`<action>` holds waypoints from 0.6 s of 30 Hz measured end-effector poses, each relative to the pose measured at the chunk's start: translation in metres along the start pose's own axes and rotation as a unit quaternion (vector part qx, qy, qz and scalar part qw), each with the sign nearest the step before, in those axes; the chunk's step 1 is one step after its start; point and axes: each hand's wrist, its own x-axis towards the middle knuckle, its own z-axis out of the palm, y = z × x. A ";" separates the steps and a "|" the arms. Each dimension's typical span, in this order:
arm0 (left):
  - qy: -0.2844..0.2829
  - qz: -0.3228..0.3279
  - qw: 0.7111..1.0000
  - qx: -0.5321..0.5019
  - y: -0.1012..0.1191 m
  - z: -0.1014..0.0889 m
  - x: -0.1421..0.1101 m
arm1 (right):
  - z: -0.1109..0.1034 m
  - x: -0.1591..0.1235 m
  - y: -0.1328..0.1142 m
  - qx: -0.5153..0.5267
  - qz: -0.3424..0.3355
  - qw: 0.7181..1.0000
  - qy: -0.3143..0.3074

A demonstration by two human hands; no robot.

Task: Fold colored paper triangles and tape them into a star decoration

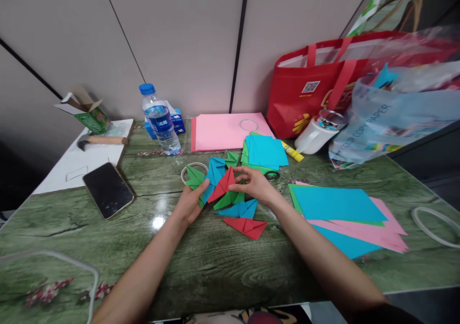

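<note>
Both my hands meet over a cluster of folded paper triangles at the table's middle. My left hand [191,200] cups the cluster from the left, thumb against a blue folded piece [214,171]. My right hand [254,184] pinches a red folded piece [223,185] from the right. Green folded pieces [227,199] and another blue piece [240,210] lie under the hands. A loose red folded piece [247,226] rests on the table just in front.
A phone [108,189] lies to the left beside a water bottle [160,120]. Pink sheets [223,130] and a stack of blue squares [266,150] sit behind. Blue and pink sheets [341,214] spread at right. A red bag [316,84], white cup [316,133], glue stick [293,152].
</note>
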 end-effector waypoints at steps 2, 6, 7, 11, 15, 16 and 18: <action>-0.007 -0.002 1.000 -0.012 -0.002 0.001 0.000 | 0.004 -0.002 0.002 0.017 -0.002 1.000 0.020; -0.016 -0.001 1.000 -0.023 -0.004 0.003 -0.001 | 0.004 -0.009 -0.003 0.023 -0.010 0.999 0.046; -0.015 0.001 1.000 -0.024 -0.004 0.003 -0.001 | 0.003 -0.012 -0.004 0.019 -0.013 0.998 0.050; -0.014 0.026 0.999 -0.020 -0.004 0.007 -0.003 | 0.000 -0.019 0.000 0.016 0.008 0.999 0.031; -0.086 0.028 0.995 0.043 0.002 0.003 -0.010 | -0.006 -0.021 0.004 0.014 0.010 1.000 -0.010; -0.116 0.025 0.990 0.071 0.005 -0.001 -0.012 | -0.008 -0.022 0.002 0.003 0.001 1.000 -0.017; -0.167 0.023 0.977 0.129 0.015 -0.009 -0.018 | -0.016 -0.022 -0.003 -0.030 -0.015 0.999 -0.036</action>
